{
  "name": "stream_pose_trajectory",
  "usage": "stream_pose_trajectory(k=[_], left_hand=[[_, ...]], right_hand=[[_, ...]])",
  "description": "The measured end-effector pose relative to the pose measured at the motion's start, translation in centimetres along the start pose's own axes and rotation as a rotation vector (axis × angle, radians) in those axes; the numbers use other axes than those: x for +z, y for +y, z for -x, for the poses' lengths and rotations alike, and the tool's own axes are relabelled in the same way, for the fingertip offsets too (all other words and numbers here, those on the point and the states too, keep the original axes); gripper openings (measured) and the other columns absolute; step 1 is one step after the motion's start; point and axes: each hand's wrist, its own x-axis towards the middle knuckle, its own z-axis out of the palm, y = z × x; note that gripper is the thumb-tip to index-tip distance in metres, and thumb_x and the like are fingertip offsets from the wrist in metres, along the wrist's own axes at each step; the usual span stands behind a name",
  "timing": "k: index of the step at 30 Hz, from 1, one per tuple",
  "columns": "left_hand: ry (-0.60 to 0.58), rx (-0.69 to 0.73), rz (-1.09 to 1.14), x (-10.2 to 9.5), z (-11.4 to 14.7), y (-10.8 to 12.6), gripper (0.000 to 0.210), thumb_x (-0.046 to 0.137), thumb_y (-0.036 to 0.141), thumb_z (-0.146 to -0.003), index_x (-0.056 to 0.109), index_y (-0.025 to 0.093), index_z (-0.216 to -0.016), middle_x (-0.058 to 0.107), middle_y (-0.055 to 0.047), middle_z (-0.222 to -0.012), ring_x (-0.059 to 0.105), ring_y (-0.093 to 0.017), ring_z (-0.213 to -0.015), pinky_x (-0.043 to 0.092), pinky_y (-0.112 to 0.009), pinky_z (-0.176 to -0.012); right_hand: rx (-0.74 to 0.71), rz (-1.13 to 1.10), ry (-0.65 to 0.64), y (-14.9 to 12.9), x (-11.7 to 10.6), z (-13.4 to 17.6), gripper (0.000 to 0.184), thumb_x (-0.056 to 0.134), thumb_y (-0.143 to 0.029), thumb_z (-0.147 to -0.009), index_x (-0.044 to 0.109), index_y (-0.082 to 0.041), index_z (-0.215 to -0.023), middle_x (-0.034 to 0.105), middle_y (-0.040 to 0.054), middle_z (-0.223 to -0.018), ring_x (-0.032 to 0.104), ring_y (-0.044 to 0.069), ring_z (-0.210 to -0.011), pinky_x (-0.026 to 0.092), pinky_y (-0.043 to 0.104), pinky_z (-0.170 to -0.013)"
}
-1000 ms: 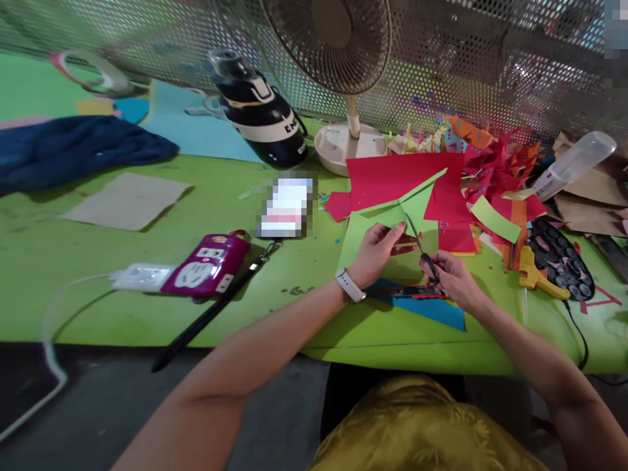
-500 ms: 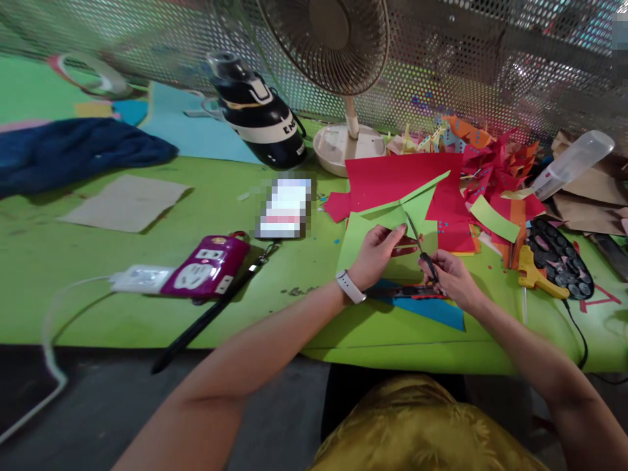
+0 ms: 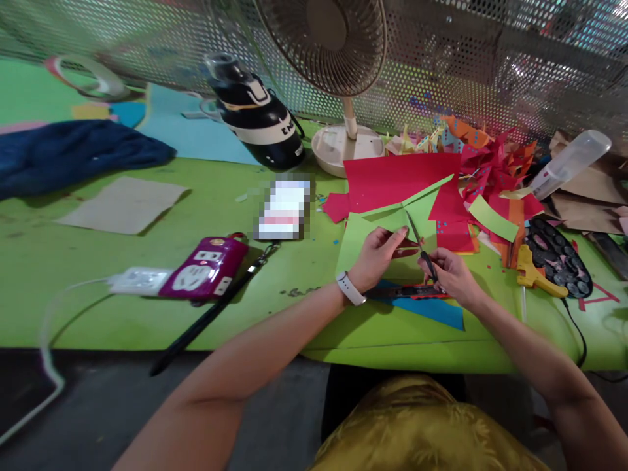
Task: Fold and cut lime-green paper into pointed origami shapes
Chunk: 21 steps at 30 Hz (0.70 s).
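Nearest us, along the front edge of the green surface (image 3: 275, 320), a blue paper piece (image 3: 439, 315) lies with a dark and red cutter (image 3: 409, 292) across it, and to the left a black strap (image 3: 210, 309) hangs over that edge. Just beyond the cutter, our left hand (image 3: 383, 254) pinches a light green paper (image 3: 426, 206) between thumb and fingers, held in front of us, between the front and back edges. Our right hand (image 3: 451, 273) grips the scissors (image 3: 426, 260) by their dark handles, the blades pointing away from the front edge and up against the paper; we cannot tell how far apart the blades stand. Off to the right we have a yellow glue gun (image 3: 536, 275) beside a black tray (image 3: 559, 258); to the left, a purple power strip (image 3: 203, 268) with a white plug (image 3: 142, 281). Farther in, a phone (image 3: 282, 212) lies left of a red sheet (image 3: 387, 183). Near the back edge we see a black bottle (image 3: 262, 131), a fan (image 3: 348, 147) and a heap of coloured scraps (image 3: 493, 157), with a perforated panel (image 3: 441, 72) behind.
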Motion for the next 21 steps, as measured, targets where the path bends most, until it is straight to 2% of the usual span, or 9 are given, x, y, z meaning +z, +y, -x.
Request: stream_pose_trajectory(k=[5,21], left_hand=[[0.002,-0.001,-0.016,-0.02,-0.03,0.03,0.045,0.083,0.055,-0.065,0.061,0.016,-0.070,0.069,-0.002,-0.070,0.074,-0.024,-0.081,0.063,-0.040,-0.081],[-0.012,0.000,-0.015,-0.13,-0.02,-0.22,0.044,0.084,0.053,-0.066,0.059,0.016,-0.070,0.067,0.000,-0.066,0.074,-0.023,-0.077,0.063,-0.041,-0.080]], right_hand=[[-0.041,0.006,0.012,0.12,-0.08,-0.16,0.051,0.079,-0.062,-0.062,0.051,-0.020,-0.068,0.055,-0.0050,-0.057,0.044,0.006,-0.045,0.034,0.020,-0.039],[-0.028,-0.008,0.013,0.25,-0.28,-0.17,0.050,0.080,-0.060,-0.062,0.054,-0.020,-0.072,0.056,-0.0043,-0.060,0.044,0.006,-0.047,0.034,0.020,-0.040]])
